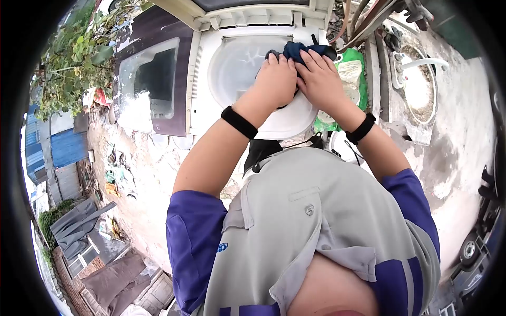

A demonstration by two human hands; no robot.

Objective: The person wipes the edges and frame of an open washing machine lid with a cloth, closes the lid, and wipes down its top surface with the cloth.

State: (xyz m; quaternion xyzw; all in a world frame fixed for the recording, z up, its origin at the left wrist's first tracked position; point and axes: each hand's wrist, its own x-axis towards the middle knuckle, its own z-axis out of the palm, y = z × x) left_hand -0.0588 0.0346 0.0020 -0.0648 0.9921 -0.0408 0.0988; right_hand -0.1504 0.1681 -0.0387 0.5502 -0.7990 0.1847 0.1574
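Your left hand (278,79) and right hand (321,78), side by side, both grasp a bunched dark cloth (293,50) at the right side of the round, pale tub (232,68) in a white machine (290,124); a green-and-white sack (350,79) lies just to the right, and 2 black wristbands (239,122) circle your wrists

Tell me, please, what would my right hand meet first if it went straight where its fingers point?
Your right hand would first meet the dark blue cloth at its fingertips. Beyond that, the white panel seems next, though depth is unclear.
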